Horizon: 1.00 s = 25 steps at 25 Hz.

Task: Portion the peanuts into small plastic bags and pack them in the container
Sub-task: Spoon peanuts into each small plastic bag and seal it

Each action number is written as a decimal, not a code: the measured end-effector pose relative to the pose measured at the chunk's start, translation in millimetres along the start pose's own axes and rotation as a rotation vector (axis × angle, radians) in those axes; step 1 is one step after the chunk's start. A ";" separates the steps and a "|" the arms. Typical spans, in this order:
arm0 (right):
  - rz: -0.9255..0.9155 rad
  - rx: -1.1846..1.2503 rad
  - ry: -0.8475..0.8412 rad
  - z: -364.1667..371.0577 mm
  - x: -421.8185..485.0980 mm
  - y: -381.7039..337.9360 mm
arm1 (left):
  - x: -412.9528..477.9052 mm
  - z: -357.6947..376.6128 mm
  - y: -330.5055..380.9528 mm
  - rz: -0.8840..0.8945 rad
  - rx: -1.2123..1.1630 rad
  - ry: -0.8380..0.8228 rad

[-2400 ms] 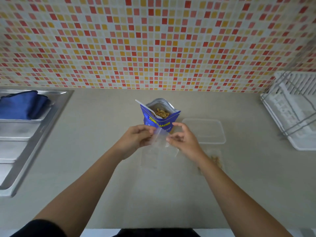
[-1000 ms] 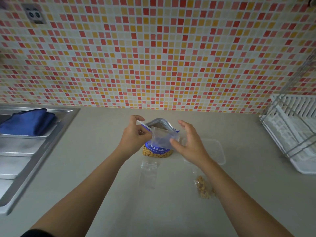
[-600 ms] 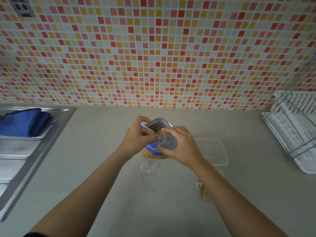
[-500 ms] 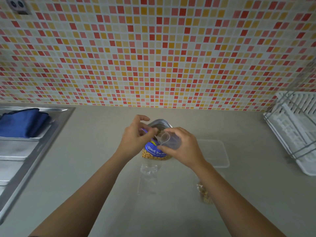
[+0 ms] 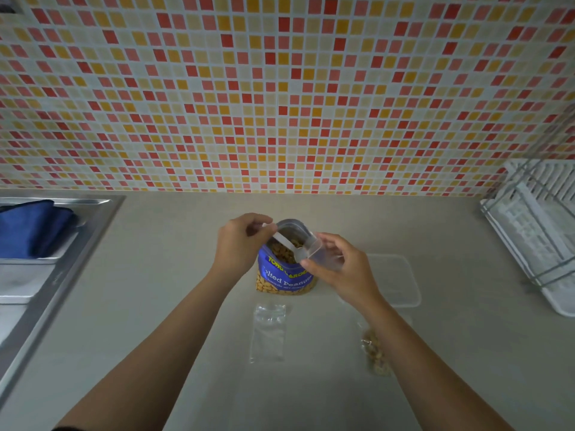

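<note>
spoon over the open peanut pack [image 5: 284, 269] — both hands busy

left hand [image 5: 239, 241] pinches the white spoon [image 5: 287, 245]; right hand [image 5: 342, 269] grips a small clear bag [image 5: 320, 251] — mouth beside the spoon bowl.

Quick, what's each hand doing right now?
Left hand: pinching the white spoon by its handle.
Right hand: holding a small clear bag open.

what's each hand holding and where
The left hand pinches the white spoon by its handle end; the right hand holds the small clear bag near its open mouth.
</note>
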State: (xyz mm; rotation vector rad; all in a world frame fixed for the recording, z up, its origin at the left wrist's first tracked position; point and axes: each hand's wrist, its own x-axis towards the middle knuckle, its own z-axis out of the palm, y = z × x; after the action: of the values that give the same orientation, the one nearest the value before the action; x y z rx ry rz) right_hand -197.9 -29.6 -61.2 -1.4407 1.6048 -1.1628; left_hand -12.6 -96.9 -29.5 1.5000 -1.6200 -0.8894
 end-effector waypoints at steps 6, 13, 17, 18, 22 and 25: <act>0.014 0.034 -0.048 -3.9 -0.7 7.0 | 5.6 -11.8 20.1 0.474 0.212 0.002; 0.028 0.020 -0.071 -4.8 -0.9 8.5 | 10.4 -7.5 6.4 0.562 0.441 -0.088; 0.048 0.001 -0.097 -9.1 -1.8 6.5 | 15.1 -11.1 6.2 0.463 0.487 0.112; 0.053 0.000 -0.101 -9.5 -1.8 6.1 | 16.4 -10.9 6.7 0.426 0.483 0.100; 0.070 0.005 -0.102 -10.4 -2.3 5.7 | 24.3 -10.6 -3.3 0.098 0.359 0.115; 0.081 -0.001 -0.118 -11.9 -3.8 2.8 | 20.5 -7.6 -5.3 -0.022 0.222 0.073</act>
State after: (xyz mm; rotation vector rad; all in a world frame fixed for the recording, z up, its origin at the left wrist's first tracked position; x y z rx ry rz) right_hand -209.1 -23.8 -59.7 -1.4049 1.5675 -1.0115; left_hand -4.2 -117.8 -29.2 1.6838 -1.6949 -0.6747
